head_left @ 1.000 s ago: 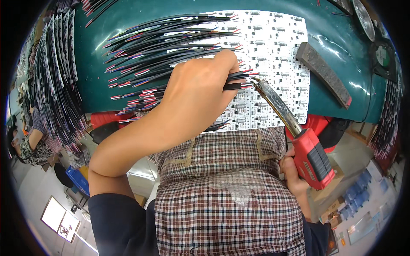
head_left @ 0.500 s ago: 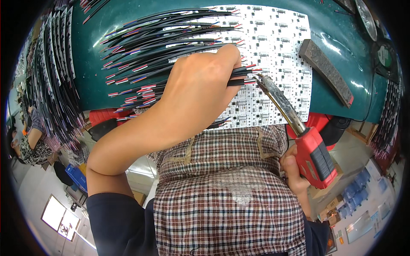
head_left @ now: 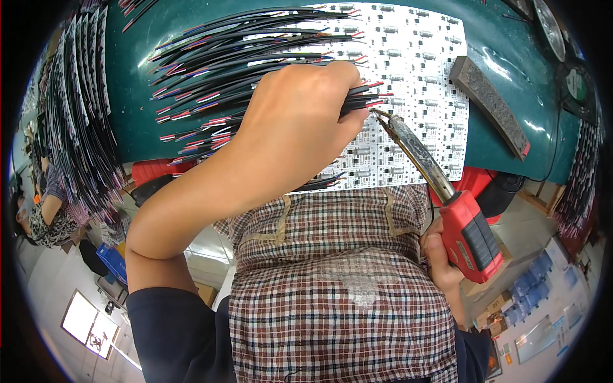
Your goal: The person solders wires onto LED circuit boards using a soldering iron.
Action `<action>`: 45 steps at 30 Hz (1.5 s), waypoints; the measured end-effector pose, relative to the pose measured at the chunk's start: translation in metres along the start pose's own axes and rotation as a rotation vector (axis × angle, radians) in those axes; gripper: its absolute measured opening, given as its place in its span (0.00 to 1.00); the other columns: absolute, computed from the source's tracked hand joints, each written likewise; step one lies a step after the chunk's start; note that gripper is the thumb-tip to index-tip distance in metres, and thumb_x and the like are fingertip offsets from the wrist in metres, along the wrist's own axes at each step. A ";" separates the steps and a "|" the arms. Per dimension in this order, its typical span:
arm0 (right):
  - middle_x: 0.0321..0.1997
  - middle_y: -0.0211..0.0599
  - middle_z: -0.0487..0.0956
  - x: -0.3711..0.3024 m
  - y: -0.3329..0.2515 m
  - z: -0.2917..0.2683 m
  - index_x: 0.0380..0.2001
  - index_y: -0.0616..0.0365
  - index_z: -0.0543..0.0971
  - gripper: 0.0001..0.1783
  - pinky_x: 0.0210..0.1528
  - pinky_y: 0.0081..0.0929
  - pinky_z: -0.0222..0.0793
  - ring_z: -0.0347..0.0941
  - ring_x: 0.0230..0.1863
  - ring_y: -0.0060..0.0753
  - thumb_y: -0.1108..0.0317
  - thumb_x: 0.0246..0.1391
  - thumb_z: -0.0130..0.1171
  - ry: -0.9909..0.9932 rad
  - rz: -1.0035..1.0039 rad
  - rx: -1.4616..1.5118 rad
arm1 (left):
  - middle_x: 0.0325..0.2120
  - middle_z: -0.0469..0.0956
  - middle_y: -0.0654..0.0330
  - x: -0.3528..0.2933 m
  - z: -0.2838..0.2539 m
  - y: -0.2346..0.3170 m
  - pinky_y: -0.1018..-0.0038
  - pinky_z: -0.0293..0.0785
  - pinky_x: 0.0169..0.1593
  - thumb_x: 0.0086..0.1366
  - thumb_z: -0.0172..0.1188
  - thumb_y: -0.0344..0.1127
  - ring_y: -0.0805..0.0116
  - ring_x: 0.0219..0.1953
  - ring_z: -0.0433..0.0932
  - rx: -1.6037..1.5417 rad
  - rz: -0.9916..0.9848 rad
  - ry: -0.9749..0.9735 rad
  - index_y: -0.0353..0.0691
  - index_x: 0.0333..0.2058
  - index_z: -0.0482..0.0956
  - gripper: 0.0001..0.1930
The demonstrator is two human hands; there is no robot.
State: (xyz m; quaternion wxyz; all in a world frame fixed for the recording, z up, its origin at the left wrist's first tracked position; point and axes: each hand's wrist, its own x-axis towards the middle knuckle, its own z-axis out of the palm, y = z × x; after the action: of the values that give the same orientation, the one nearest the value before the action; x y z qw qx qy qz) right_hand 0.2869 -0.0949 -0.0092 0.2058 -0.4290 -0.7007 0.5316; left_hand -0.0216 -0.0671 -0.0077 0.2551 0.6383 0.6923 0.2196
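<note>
My left hand (head_left: 297, 115) reaches over a white circuit board panel (head_left: 434, 83), its thumb and fingers closed on several black cables (head_left: 359, 101) with bared red and white wire ends. Many more cables (head_left: 217, 67) lie in rows to the left, their far ends partly covered by my hand. My right hand (head_left: 440, 263) grips a soldering iron (head_left: 472, 239) with a red and black handle. The iron points up and left, and its tip is just below the held wire ends. Whether the tip touches the board cannot be made out.
A grey block (head_left: 491, 105) lies on the green work surface (head_left: 134, 70), right of the panel. Finished-looking cable bunches (head_left: 83, 121) hang at the left edge. A small round fan (head_left: 575, 86) stands far right. Another person (head_left: 48, 207) sits at far left.
My left hand has shifted slightly upward, and the cables in it sit closer together. The iron's tip has moved a little to the left. The panel has slid slightly up.
</note>
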 end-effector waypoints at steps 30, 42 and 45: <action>0.42 0.39 0.82 -0.027 0.008 -0.008 0.48 0.64 0.80 0.15 0.49 0.32 0.74 0.79 0.44 0.33 0.74 0.57 0.65 0.021 0.239 0.097 | 0.23 0.79 0.47 0.011 -0.008 0.002 0.63 0.73 0.31 0.57 0.66 0.36 0.51 0.25 0.78 0.042 0.000 -0.097 0.31 0.30 0.80 0.11; 0.43 0.40 0.82 -0.015 0.007 -0.005 0.46 0.64 0.81 0.15 0.50 0.33 0.73 0.79 0.45 0.34 0.73 0.56 0.66 0.014 0.191 0.060 | 0.22 0.78 0.47 0.009 -0.004 0.003 0.63 0.73 0.30 0.56 0.67 0.34 0.50 0.24 0.79 0.051 0.032 -0.032 0.29 0.29 0.79 0.12; 0.41 0.41 0.82 -0.014 0.008 -0.008 0.45 0.64 0.81 0.13 0.50 0.33 0.73 0.79 0.45 0.34 0.73 0.56 0.65 -0.008 0.180 0.036 | 0.22 0.78 0.47 0.008 -0.003 0.003 0.63 0.73 0.30 0.55 0.67 0.34 0.49 0.24 0.79 0.050 0.029 -0.030 0.29 0.29 0.79 0.12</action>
State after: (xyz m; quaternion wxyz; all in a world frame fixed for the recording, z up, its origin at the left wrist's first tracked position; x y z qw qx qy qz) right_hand 0.3032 -0.1011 -0.0118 0.1621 -0.4844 -0.6504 0.5621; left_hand -0.0218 -0.0586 -0.0045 0.2458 0.6578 0.6843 0.1963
